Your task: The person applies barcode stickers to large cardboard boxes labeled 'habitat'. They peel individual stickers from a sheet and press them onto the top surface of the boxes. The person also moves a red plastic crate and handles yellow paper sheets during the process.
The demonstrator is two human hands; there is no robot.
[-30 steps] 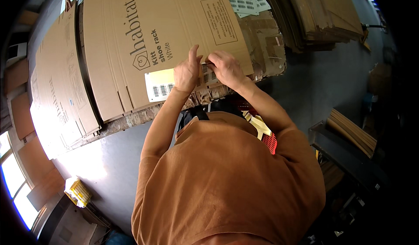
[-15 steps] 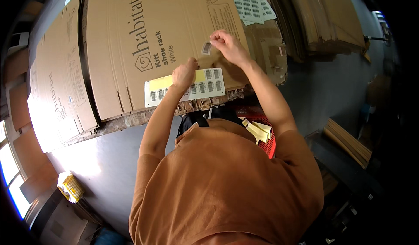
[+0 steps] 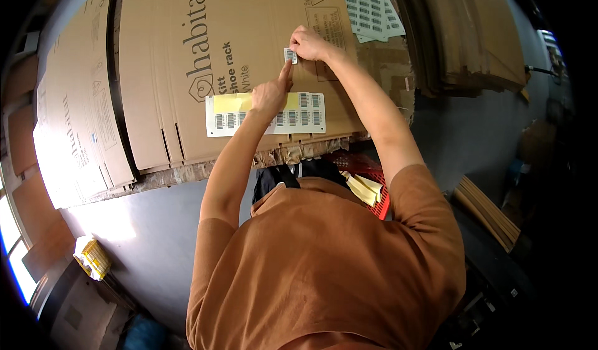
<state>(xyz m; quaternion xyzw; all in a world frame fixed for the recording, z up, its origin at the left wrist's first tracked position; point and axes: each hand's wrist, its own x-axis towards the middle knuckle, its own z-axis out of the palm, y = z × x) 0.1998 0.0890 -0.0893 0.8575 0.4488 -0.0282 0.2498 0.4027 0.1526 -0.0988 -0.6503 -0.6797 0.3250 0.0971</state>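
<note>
A small white barcode label [image 3: 289, 55] lies against the face of a flat brown cardboard box [image 3: 146, 69]. My right hand [image 3: 306, 43] is closed in a pinch at the label's right edge. From below, my left hand [image 3: 270, 95] points its index finger at the label's lower edge, touching it or nearly so; its other fingers are curled and partly hidden. Under the left wrist is a sheet of barcode labels [image 3: 305, 119], with a bare yellow strip where labels have been peeled off.
Further label sheets [image 3: 367, 10] lie at the box's far right corner. Another flat box [image 3: 75, 113] lies to the left across a narrow gap. Stacked cardboard [image 3: 486, 32] stands at the right. Beside my body a red basket [image 3: 384, 194] holds crumpled yellow paper [image 3: 362, 189].
The label, tilted in my right hand before, now lies straighter on the box, slightly farther left. My left hand has moved up and stretched its index finger to the label.
</note>
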